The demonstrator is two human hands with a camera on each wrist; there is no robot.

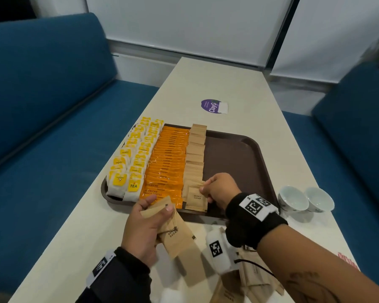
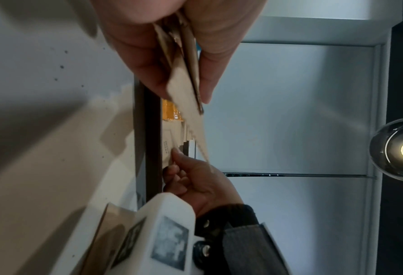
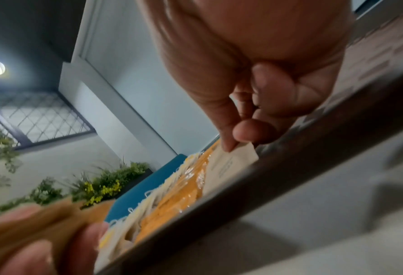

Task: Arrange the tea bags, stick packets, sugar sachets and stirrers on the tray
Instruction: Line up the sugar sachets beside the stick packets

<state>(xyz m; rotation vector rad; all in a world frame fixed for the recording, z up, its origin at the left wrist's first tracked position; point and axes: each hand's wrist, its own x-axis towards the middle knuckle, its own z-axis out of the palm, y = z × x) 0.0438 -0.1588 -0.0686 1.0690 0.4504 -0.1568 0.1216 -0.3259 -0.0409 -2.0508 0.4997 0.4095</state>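
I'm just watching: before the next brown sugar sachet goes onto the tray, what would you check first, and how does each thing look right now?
1. Right hand pinches the front sachet of the sugar row: ok.
2. Left hand holds spare sachets ready: ok.
3. Sugar row lined up beside the orange stick packets: ok, front one slightly tilted.
4. Bare room on the tray to the right: ok.
5. Tea bags in place at the left: ok.
6. Stirrers on tray: not ok, none seen there.

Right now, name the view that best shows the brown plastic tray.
The head view: the brown plastic tray shows whole, its filled rows and bare right part. Both wrist views catch only its near rim, edge-on.
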